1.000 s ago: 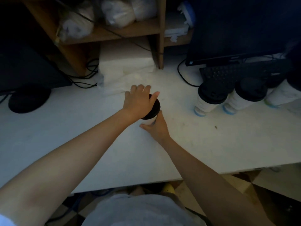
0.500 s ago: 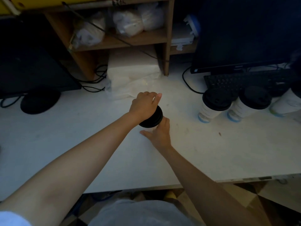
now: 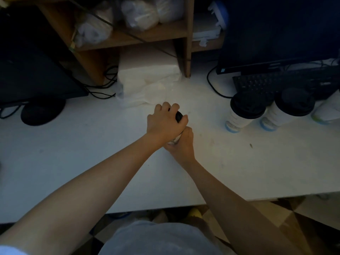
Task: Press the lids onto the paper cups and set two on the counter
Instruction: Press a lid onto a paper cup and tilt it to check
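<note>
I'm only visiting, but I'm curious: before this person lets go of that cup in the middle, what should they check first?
1. Cup steadied: the right hand grips the cup low down. Ok.
2. Lid covered: the left hand curls over the black lid from above. Ok.
3. Lid seated all round: both hands hide the rim. Cannot tell.
4. Room to set it down: the counter is bare to the right of the hands. Ok.
5. Neighbours safe: the two lidded cups stand upright, well apart from the hands. Ok.
</note>
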A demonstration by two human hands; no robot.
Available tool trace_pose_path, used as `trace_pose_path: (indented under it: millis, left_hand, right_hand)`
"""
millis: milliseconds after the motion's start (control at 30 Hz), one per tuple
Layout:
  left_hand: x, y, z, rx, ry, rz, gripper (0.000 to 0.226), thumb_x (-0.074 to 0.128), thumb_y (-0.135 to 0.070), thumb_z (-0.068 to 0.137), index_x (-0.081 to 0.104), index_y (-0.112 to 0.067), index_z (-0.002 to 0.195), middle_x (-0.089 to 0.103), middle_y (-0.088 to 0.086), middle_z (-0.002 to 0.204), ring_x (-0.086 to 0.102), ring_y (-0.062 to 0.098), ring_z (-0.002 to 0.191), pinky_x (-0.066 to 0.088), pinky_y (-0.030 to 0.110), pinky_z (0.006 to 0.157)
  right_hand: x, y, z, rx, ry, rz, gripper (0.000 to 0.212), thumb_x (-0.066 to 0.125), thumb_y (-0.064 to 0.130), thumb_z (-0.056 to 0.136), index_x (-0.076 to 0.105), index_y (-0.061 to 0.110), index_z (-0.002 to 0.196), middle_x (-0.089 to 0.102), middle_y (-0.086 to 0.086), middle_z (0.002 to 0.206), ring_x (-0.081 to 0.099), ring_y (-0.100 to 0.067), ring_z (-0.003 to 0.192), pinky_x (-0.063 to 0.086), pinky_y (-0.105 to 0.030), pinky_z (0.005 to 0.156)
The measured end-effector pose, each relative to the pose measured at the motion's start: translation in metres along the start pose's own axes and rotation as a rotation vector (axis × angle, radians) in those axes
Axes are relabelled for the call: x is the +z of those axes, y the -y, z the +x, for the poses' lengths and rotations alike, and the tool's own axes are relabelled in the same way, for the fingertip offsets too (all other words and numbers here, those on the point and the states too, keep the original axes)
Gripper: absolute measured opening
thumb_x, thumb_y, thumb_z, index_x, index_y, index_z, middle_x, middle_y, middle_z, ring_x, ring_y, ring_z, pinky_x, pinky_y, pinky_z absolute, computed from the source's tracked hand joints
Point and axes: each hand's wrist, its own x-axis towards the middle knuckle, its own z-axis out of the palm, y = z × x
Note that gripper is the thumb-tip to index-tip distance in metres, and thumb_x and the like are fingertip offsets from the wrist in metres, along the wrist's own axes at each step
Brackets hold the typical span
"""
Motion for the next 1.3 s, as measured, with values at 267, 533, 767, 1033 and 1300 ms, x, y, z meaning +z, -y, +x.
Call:
trace_pose_path:
  millis: [267, 533, 767, 1033, 1300]
  left_hand:
    - [0.002, -0.002, 0.003, 0.030, -0.031, 0.058, 0.037, 0.036, -0.046, 0.090, 0.047, -0.018, 0.111, 0.048, 0.006, 0.113, 0.042, 0.025, 0.108, 0.037, 0.038, 0.077]
    - [0.003, -0.002, 0.004, 0.039, -0.055, 0.073, 0.036, 0.036, -0.046, 0.089, 0.047, -0.018, 0.108, 0.047, 0.005, 0.109, 0.042, 0.025, 0.105, 0.034, 0.036, 0.074]
    - [-0.004, 0.000, 0.004, 0.077, 0.011, 0.053, 0.037, 0.036, -0.047, 0.089, 0.046, -0.019, 0.111, 0.048, 0.007, 0.117, 0.041, 0.026, 0.111, 0.041, 0.042, 0.084]
    - [-0.063, -0.021, 0.013, 0.335, 0.065, 0.102, 0.050, 0.034, -0.058, 0.091, 0.041, -0.029, 0.130, 0.042, 0.003, 0.136, 0.035, 0.024, 0.128, 0.035, 0.043, 0.096]
    - [-0.162, -0.050, 0.014, 0.514, -0.025, -0.098, 0.057, 0.044, -0.060, 0.085, 0.037, -0.036, 0.136, 0.042, -0.001, 0.138, 0.031, 0.020, 0.132, 0.030, 0.042, 0.104]
  right_hand:
    - [-0.031, -0.001, 0.021, 0.077, 0.427, 0.216, 0.087, 0.079, 0.016, 0.073, 0.023, 0.039, 0.136, 0.048, 0.009, 0.136, 0.048, -0.003, 0.123, 0.043, -0.020, 0.100]
    - [-0.026, -0.004, 0.020, 0.048, 0.402, 0.218, 0.085, 0.079, 0.016, 0.073, 0.024, 0.034, 0.136, 0.050, -0.001, 0.137, 0.050, -0.011, 0.124, 0.045, -0.025, 0.101]
    - [-0.028, 0.011, 0.016, 0.076, 0.372, 0.177, 0.086, 0.080, 0.012, 0.072, 0.028, 0.020, 0.141, 0.052, 0.002, 0.130, 0.051, -0.014, 0.120, 0.046, -0.026, 0.094]
    - [-0.056, 0.070, 0.012, 0.007, 0.121, 0.208, 0.087, 0.081, 0.013, 0.071, 0.029, 0.035, 0.137, 0.053, 0.014, 0.121, 0.053, 0.001, 0.106, 0.046, -0.006, 0.080]
    - [-0.105, 0.158, 0.024, -0.267, -0.104, 0.136, 0.061, 0.084, 0.015, 0.065, 0.047, 0.044, 0.104, 0.059, 0.015, 0.106, 0.058, 0.005, 0.096, 0.047, -0.014, 0.074]
